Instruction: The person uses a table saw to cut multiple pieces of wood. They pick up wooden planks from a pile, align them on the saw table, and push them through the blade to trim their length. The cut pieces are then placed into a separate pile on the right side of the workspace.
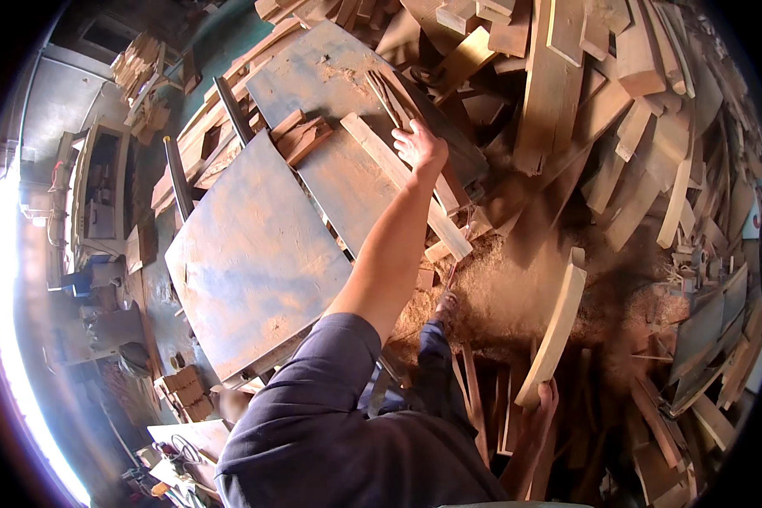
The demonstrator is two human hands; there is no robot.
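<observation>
My left hand (421, 148) reaches over the metal machine table (258, 245), its fingers curled round thin brown wooden strips (388, 97). The palm side is hidden. Beside it, a longer pale wooden strip (406, 184) lies slantwise across the table and juts past its right edge. Low on the right, my right hand (540, 411) grips the lower end of a curved wooden piece (556, 326), which stands up from the hand. Short wood offcuts (303, 137) sit in the gap between the table plates.
Stacked boards and offcuts (559, 85) fill the far right. Sawdust (516, 279) covers the floor beside the table, near my foot (449, 303). Two dark metal bars (178, 178) stick out at the table's left. More wood pieces (656, 423) lean at the lower right.
</observation>
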